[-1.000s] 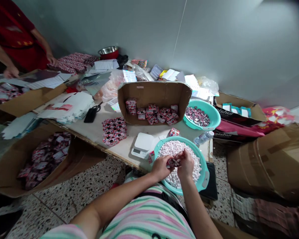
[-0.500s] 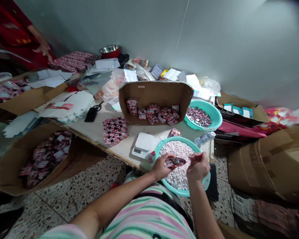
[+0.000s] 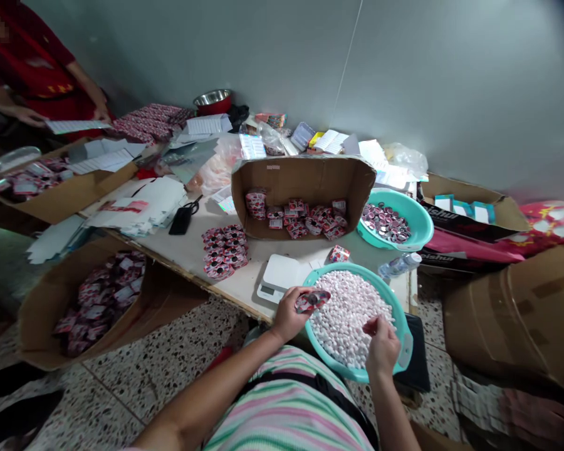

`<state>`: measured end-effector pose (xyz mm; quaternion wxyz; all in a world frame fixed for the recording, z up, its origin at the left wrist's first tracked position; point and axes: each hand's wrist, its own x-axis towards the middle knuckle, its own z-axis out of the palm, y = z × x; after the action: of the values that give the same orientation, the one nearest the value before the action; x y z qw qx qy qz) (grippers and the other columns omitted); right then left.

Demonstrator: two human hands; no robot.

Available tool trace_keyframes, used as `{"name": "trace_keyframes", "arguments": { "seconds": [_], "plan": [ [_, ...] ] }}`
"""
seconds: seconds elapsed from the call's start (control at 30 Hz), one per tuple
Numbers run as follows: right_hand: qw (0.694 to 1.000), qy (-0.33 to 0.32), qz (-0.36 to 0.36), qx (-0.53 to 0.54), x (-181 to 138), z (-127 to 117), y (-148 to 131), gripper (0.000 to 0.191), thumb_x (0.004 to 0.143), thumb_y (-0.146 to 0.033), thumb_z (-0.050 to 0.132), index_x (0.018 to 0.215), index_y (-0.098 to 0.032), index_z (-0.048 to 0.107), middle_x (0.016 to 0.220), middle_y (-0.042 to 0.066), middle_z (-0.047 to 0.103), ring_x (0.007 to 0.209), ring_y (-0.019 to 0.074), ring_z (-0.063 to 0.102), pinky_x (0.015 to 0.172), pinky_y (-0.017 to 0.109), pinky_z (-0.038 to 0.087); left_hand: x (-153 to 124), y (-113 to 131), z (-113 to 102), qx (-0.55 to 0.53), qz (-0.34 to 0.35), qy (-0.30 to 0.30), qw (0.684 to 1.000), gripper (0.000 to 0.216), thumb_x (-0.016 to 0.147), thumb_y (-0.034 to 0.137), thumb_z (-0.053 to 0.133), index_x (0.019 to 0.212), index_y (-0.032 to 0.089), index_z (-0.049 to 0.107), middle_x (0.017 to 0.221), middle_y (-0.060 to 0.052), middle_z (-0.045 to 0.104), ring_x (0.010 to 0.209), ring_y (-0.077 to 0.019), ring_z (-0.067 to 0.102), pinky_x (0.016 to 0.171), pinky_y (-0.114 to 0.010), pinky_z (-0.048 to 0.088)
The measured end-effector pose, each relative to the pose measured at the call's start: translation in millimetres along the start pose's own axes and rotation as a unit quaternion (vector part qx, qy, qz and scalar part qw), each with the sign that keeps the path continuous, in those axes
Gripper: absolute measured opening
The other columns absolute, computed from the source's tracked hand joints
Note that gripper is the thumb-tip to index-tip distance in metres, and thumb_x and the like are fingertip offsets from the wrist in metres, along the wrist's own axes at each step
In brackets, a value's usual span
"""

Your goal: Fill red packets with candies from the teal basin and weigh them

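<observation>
My left hand (image 3: 289, 318) is closed round a small red-and-white printed packet (image 3: 313, 301), over the left rim of a turquoise basin (image 3: 407, 354). The packet's mouth gapes and looks dark inside. Small round whitish pieces (image 3: 348, 313) fill the basin. Low over its right side is my right hand (image 3: 383, 347), fingers curled and pinched together; whatever they hold, if anything, is hidden. Beside my left hand lies a white digital scale (image 3: 279, 275). A similar red packet (image 3: 339, 254) rests just behind the basin.
A cardboard box (image 3: 305, 178) on its side holds several packets, with stacked packets (image 3: 223, 250) at its left. A second turquoise basin (image 3: 420, 228) holds round badge-like pieces. A clear bottle (image 3: 399, 266) lies nearby. At far left, a co-worker in red (image 3: 51, 81) holds a sheet.
My hands have moved apart: the left one back leftward with the packet, the right one down and away from the packet. The co-worker now holds a sheet. The view has shifted slightly.
</observation>
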<state>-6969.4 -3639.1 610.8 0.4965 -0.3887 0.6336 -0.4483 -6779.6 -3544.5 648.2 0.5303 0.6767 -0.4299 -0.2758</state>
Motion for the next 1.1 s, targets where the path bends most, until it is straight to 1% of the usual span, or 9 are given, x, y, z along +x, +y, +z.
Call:
{"name": "trace_keyframes", "arguments": {
  "seconds": [0.2,0.3,0.43,0.5,0.6,0.73,0.8,0.97,1.1],
  "plan": [
    [0.997,-0.011,0.003,-0.079,-9,7,14,0.043,0.075,-0.059,0.054,0.065,-0.018,0.058,0.059,-0.002,0.055,0.058,0.0143,0.051,0.061,0.029,0.041,12,-22,-33,0.051,-0.029,0.028,0.998,0.036,0.072,0.019,0.068,0.107,0.022,0.060,0.107,-0.005,0.064,0.102,-0.0194,0.059,0.091,-0.033,0.048],
    [0.989,-0.019,-0.013,-0.147,-16,15,19,0.045,0.078,-0.060,0.049,0.064,-0.018,0.058,0.062,0.001,0.057,0.065,0.0166,0.052,0.066,0.030,0.040,25,-40,-50,0.064,-0.031,0.011,0.997,0.039,0.070,0.016,0.068,0.108,0.023,0.059,0.110,-0.004,0.063,0.105,-0.0191,0.058,0.094,-0.033,0.046],
    [0.971,-0.015,-0.031,-0.237,-28,26,28,0.046,0.082,-0.059,0.042,0.072,-0.019,0.062,0.075,0.004,0.062,0.075,0.0200,0.054,0.070,0.031,0.038,48,-64,-72,0.094,-0.068,0.041,0.992,0.037,0.069,0.012,0.065,0.105,0.021,0.059,0.106,-0.004,0.063,0.098,-0.0178,0.060,0.088,-0.031,0.049],
    [0.957,-0.008,-0.072,-0.280,-36,32,33,0.046,0.084,-0.057,0.038,0.076,-0.019,0.062,0.081,0.005,0.062,0.080,0.0211,0.054,0.073,0.032,0.038,57,-73,-82,0.124,-0.058,0.023,0.990,0.037,0.067,0.007,0.064,0.102,0.021,0.061,0.107,-0.003,0.062,0.099,-0.0174,0.059,0.089,-0.029,0.048],
    [0.926,0.010,-0.176,-0.335,-46,41,41,0.042,0.087,-0.052,0.037,0.079,-0.018,0.059,0.081,0.006,0.058,0.081,0.0217,0.053,0.075,0.034,0.039,67,-87,-93,0.147,-0.069,-0.007,0.987,0.037,0.066,0.006,0.064,0.100,0.022,0.061,0.103,-0.002,0.063,0.096,-0.0172,0.060,0.085,-0.028,0.048],
    [0.865,-0.048,-0.338,-0.368,-59,55,53,0.030,0.087,-0.044,0.046,0.094,-0.017,0.058,0.095,0.010,0.061,0.096,0.0230,0.054,0.088,0.038,0.040,75,-108,-99,0.149,-0.075,-0.041,0.985,0.039,0.065,0.003,0.064,0.099,0.022,0.062,0.102,-0.002,0.064,0.094,-0.0171,0.061,0.083,-0.027,0.048],
    [0.846,-0.061,-0.375,-0.375,-63,64,60,0.029,0.087,-0.040,0.049,0.102,-0.016,0.056,0.106,0.012,0.060,0.105,0.0236,0.052,0.094,0.041,0.039,81,-119,-98,0.143,-0.064,-0.057,0.986,0.040,0.065,0.003,0.064,0.099,0.022,0.062,0.103,-0.002,0.064,0.095,-0.0170,0.060,0.083,-0.027,0.048],
    [0.840,0.005,-0.374,-0.392,-66,83,78,0.041,0.087,-0.038,0.050,0.119,-0.013,0.049,0.121,0.016,0.054,0.118,0.0269,0.046,0.098,0.048,0.038,104,-141,-94,0.137,-0.056,-0.055,0.987,0.033,0.068,0.009,0.064,0.099,0.020,0.061,0.101,-0.003,0.064,0.095,-0.0175,0.060,0.084,-0.029,0.048],
    [0.848,0.028,-0.363,-0.386,-63,90,87,0.048,0.087,-0.039,0.049,0.126,-0.012,0.044,0.126,0.017,0.051,0.122,0.0275,0.043,0.101,0.050,0.037,121,-152,-88,0.146,-0.052,-0.087,0.984,0.033,0.067,0.010,0.065,0.099,0.019,0.061,0.102,-0.005,0.064,0.095,-0.0185,0.060,0.085,-0.030,0.048]
  ]
}}
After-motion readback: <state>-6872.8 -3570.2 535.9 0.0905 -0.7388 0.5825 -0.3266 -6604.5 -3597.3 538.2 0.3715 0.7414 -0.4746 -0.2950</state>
